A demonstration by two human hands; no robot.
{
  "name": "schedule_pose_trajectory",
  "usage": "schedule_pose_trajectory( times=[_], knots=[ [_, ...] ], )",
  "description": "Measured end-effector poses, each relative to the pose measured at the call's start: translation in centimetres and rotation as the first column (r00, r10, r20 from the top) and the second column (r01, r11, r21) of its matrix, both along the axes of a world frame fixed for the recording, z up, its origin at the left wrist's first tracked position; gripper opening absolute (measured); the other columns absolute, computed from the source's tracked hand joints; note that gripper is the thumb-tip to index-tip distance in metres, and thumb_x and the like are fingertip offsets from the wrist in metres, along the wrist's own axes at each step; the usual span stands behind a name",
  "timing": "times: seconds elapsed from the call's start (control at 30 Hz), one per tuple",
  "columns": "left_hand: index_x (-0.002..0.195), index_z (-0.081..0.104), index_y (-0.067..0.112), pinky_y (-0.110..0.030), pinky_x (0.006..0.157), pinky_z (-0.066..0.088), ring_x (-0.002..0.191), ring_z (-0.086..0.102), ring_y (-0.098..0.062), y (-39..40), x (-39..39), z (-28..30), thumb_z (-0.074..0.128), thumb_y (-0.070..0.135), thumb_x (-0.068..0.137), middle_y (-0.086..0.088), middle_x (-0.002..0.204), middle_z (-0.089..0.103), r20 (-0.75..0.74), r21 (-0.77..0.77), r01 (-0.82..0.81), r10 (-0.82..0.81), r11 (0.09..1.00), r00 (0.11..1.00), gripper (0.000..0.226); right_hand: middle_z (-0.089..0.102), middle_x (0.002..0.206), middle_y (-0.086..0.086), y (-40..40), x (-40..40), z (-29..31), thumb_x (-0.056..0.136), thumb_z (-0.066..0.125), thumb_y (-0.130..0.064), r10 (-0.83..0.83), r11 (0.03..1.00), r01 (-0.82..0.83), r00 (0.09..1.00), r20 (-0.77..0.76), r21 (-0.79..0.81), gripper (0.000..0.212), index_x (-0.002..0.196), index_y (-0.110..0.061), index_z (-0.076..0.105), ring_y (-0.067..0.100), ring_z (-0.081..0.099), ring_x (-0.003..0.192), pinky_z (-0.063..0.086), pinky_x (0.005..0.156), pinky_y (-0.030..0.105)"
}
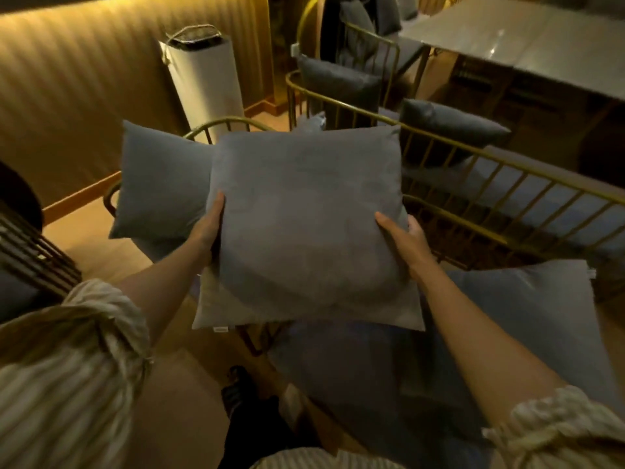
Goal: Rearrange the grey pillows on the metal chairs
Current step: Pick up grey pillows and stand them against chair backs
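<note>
Hands, left hand (210, 225) and right hand (407, 240), grip a grey pillow (306, 211) by opposite edges, fingers (385, 220) pinching it.

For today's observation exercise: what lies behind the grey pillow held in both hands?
Behind the held pillow, another grey pillow leans against a gold metal chair rail. The chair's seat is covered.

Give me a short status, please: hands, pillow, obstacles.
Left hand and right hand grip grey pillow by its sides. Pillow held above the chairs. Second pillow stands behind, left. Nothing blocking.
</note>
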State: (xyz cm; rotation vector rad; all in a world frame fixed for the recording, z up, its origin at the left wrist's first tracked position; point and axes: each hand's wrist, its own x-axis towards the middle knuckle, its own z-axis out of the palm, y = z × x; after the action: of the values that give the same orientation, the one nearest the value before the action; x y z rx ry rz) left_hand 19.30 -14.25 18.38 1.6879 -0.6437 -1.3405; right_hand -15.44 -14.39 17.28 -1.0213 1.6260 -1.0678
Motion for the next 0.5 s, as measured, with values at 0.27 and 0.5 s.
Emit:
schedule_pose_trajectory(
  times=[0.27, 0.5],
  knots=[
    [0.148, 0.038, 0.016, -0.049, 0.107, 0.037, 0.132, 0.046, -0.034, -11.0, 13.7, -0.1, 0.052, 0.084, 0.070, -0.010, 0.146, 0.049, 0.076, -0.041, -0.048, 0.051, 0.998, 0.996, 0.104, 0.057, 0.125, -0.006, -13.8, 14.3, 0.3, 0.075, 0.080, -0.047, 0.131, 0.986, -0.135, 0.990, -0.049, -0.097, 0.078, 0.140, -0.018, 0.047, 0.015, 0.056, 0.112, 0.047, 0.090, 0.030],
    [0.146, 0.041, 0.017, -0.051, 0.105, 0.040, 0.129, 0.050, -0.034, -23.8, 24.4, -2.3, 0.058, 0.084, 0.063, -0.010, 0.141, 0.053, 0.132, -0.032, -0.029, 0.032, 0.999, 0.991, 0.108, 0.054, 0.144, 0.003, -25.9, 25.4, -1.4, 0.074, 0.079, -0.052, 0.112, 0.993, -0.116, 0.988, -0.106, -0.033, 0.086, 0.145, -0.022, 0.042, 0.025, 0.051, 0.131, 0.043, 0.109, 0.041]
  ],
)
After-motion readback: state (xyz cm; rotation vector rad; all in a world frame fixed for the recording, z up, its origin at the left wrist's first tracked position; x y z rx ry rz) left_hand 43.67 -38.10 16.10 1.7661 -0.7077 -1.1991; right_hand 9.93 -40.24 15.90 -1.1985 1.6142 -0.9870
